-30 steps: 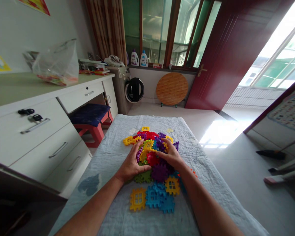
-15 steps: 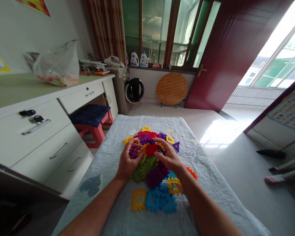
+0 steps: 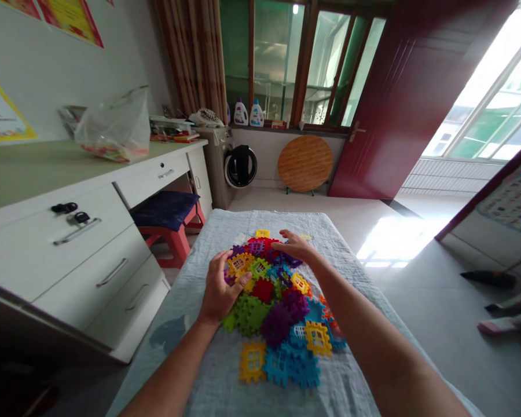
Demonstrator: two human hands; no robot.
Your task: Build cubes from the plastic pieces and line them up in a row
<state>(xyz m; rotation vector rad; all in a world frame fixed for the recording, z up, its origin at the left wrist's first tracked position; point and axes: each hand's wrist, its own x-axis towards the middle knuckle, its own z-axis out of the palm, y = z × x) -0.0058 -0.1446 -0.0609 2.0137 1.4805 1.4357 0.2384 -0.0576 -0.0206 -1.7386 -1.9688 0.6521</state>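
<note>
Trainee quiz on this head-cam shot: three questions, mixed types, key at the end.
1. True or false: the bare right hand is farther from the camera than the bare left hand.
2. Multiple choice: on the pale-blue cloth, what colours are the flat, toothed plastic pieces nearest the camera?
A) green and purple
B) yellow and blue
C) red and orange
3. Fill in: the clear plastic bag sits on a white-fronted, pale-green-topped ____.

Key: 1. True. 2. B. 3. Desk.
</note>
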